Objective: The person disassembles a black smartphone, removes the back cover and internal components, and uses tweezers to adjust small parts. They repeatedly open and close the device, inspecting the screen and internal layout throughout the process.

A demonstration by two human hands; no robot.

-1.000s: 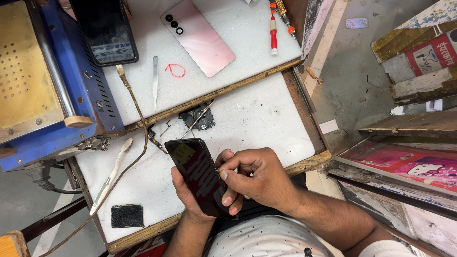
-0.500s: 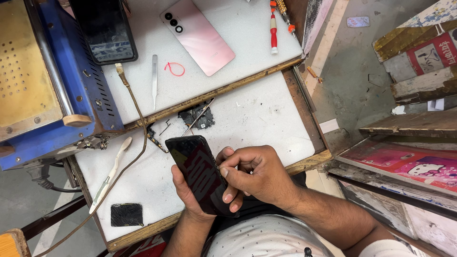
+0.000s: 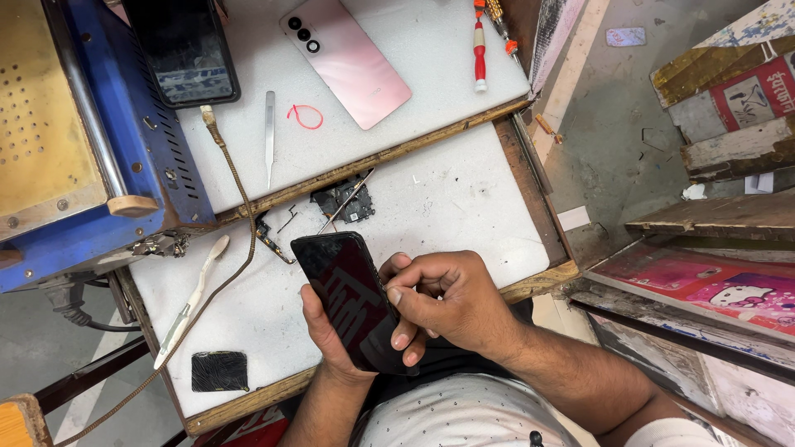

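My left hand (image 3: 335,339) cradles a black phone (image 3: 348,294) from below, screen up, over the near edge of the white worktable (image 3: 464,199). My right hand (image 3: 443,298) is curled against the phone's right edge, thumb and fingertips pressing on its side. Whether a small tool sits between those fingers is hidden. Just beyond the phone lie black phone parts (image 3: 341,203), a thin metal tool and small loose pieces.
A pink phone back (image 3: 344,58), metal tweezers (image 3: 269,132), a red screwdriver (image 3: 479,50) and a dark phone (image 3: 186,50) lie on the raised shelf. A blue machine (image 3: 74,149) stands left. A white spudger (image 3: 190,302), braided cable and black square pad (image 3: 219,371) lie near left.
The phone and both hands have shifted very slightly; my right fingers stay pressed at the phone's right edge. Nothing else has moved.
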